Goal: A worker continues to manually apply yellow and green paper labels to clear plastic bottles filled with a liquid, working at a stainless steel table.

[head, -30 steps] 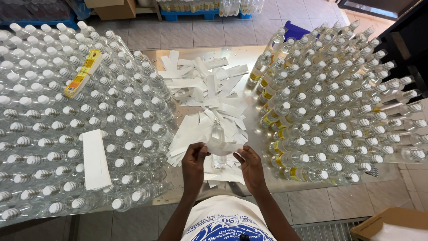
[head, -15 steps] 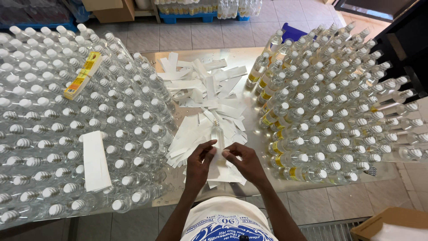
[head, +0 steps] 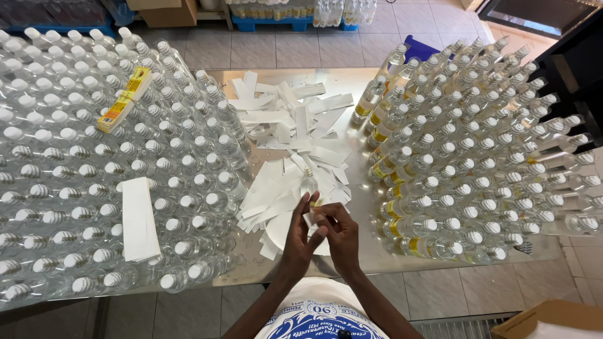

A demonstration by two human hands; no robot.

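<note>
Pinched upright between left hand [head: 300, 235] and right hand [head: 339, 233] above the white backing strips [head: 282, 125]: one small clear plastic bottle [head: 309, 185], both hands closed on it, yellow label [head: 316, 203] pressed on.

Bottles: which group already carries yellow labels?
The group on the person's right: yellow labels show on its near bottles. The left group is bare clear plastic.

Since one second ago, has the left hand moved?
Yes. The left hand moved right, away from the white strip, meeting the right hand.
</note>
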